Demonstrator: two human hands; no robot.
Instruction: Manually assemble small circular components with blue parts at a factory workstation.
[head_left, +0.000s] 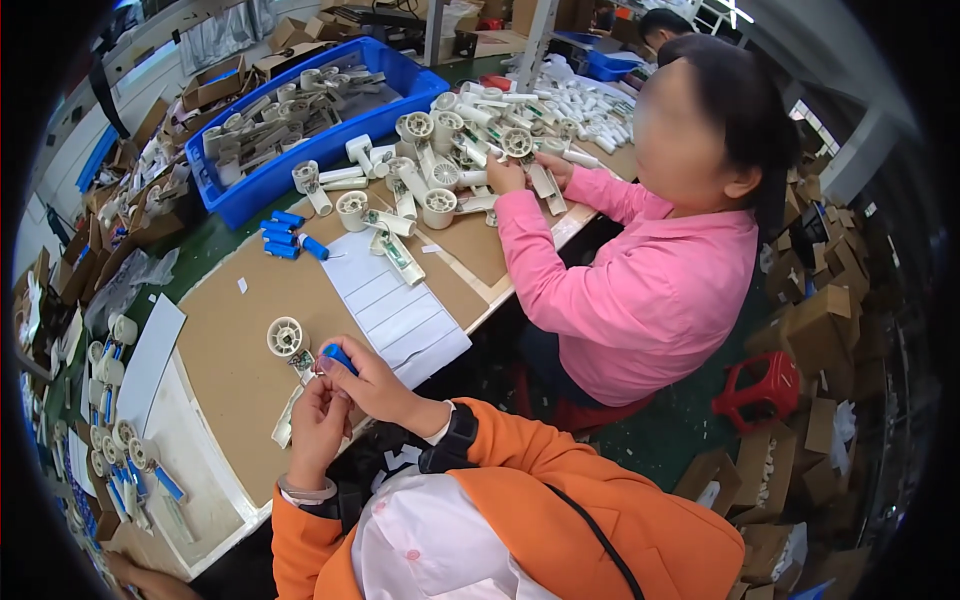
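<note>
**Blue cell pinched over a white fan housing at the cardboard bench**

Head view: the right hand (372,385) comes in from an orange sleeve and pinches a small blue cylindrical cell (339,357) between thumb and fingertips; the cell pokes out toward the upper left of the grip. The left hand (318,428) is closed around the lower handle of a white fan housing (289,345), whose round ribbed head lies just beyond both hands, up and to the left, on the cardboard-covered table (235,345). The cell sits just beside the housing's neck; whether they touch cannot be told.

Further up the table lie a few loose blue cells (282,236), well apart from the hands. Behind them stands a blue plastic crate (300,165) holding a jumble of white housings and grey parts. A heap of white housings (440,165) spreads across the bench, where a person in a pink top (650,270) works with both hands. Open cardboard boxes (810,330) crowd the floor to the right.
</note>
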